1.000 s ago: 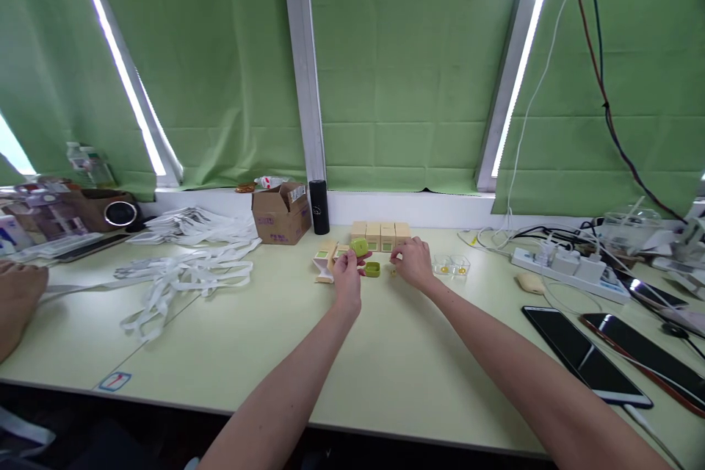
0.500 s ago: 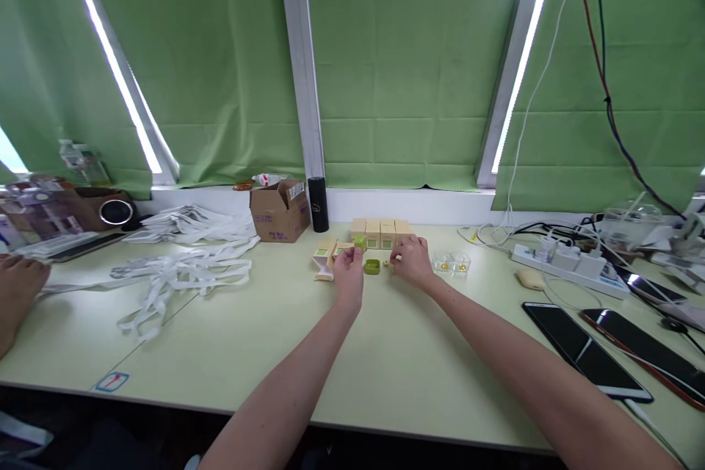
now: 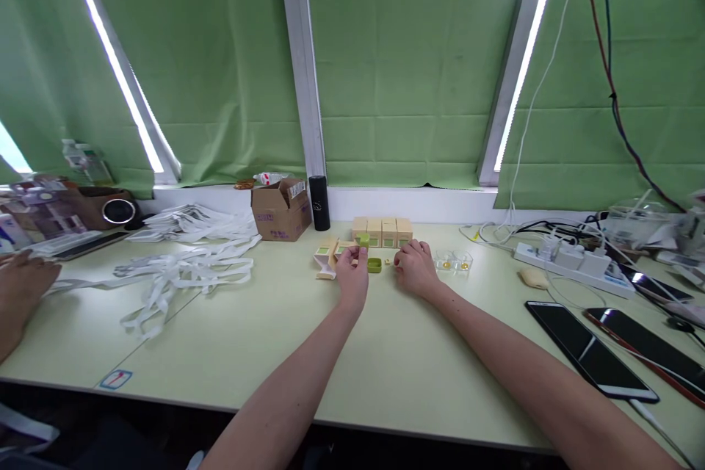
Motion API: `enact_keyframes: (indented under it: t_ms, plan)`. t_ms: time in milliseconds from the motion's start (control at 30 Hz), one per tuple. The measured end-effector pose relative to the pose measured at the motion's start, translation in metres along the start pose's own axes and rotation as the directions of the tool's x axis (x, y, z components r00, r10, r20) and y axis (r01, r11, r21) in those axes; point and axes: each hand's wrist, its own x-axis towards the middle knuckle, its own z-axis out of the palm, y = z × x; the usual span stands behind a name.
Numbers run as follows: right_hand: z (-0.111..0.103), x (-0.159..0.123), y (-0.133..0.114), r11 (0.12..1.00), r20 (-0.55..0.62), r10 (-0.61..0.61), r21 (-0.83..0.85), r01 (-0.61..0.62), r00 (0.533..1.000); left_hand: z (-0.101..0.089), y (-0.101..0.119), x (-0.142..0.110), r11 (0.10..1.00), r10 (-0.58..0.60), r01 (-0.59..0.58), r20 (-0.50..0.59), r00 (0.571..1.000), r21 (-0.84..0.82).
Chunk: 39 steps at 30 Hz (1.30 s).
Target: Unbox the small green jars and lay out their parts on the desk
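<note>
Between the fingertips of my left hand (image 3: 353,273) is a small green lid (image 3: 362,239), held above the table. A shallow green box (image 3: 374,265) rests on the table just right of that hand. My right hand (image 3: 417,266) lies low over the table with its fingers curled; what they hold, if anything, is hidden. Close to its fingertips is a tiny pale piece (image 3: 387,261). Left of my left hand stands an opened cream carton (image 3: 326,261) with green labels. Several closed cream boxes (image 3: 389,231) form a row behind both hands.
Clear plastic cups (image 3: 453,262) with yellow bits stand right of my right hand. Farther right are a power strip (image 3: 573,269) and phones (image 3: 589,349). White straps (image 3: 181,272), a cardboard box (image 3: 280,211) and another person's hand (image 3: 25,290) are at left.
The green lid has turned in my left hand and shows a flatter outline. My right hand has drawn slightly toward me and right, away from the tiny pale piece.
</note>
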Motion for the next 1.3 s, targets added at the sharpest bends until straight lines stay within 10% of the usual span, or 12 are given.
enact_keyframes:
  t_ms: [1300]
  plan:
    - [0.02, 0.017, -0.012, 0.998, -0.059, 0.058, -0.016, -0.059, 0.997, -0.006, -0.008, 0.005, 0.986, 0.128, -0.127, -0.001, 0.992, 0.104]
